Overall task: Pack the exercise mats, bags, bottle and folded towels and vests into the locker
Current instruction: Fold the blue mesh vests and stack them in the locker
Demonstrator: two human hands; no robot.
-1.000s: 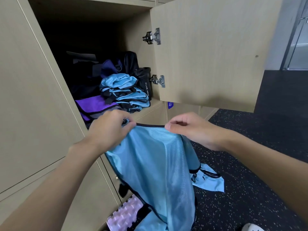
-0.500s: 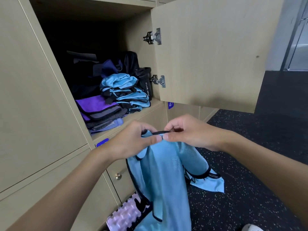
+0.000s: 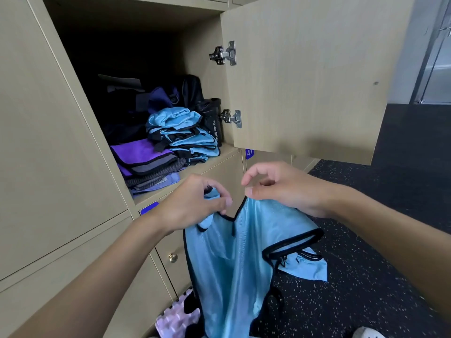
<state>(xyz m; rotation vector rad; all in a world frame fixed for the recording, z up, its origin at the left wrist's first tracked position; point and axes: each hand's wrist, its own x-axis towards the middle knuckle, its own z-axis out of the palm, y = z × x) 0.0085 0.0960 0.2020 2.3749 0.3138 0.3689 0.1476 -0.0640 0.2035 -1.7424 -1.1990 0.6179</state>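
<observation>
Now we hold a light blue vest (image 3: 234, 252) up in front of the open locker (image 3: 195, 45). Our left hand (image 3: 195, 206) grips one bunched-up shoulder strap, with the fingers curled round it. Our right hand (image 3: 280, 189) pinches the other top corner under the thumb, and the pointer finger is curled up above. Both hands are near each other but apart. The vest hangs down over the lower doors, and its black trim shows.

Inside the locker, a pile of folded blue vests (image 3: 185, 135) sits on the shelf. Folded purple and grey towels (image 3: 146, 159) lie just beside it on the left. A black bottle (image 3: 214, 123) stands to the right of the pile, by the door hinge (image 3: 231, 118). Dark bags (image 3: 170, 96) sit behind. On the floor (image 3: 366, 276) lie another blue vest (image 3: 307, 267) and a bumpy pink mat (image 3: 178, 320).
</observation>
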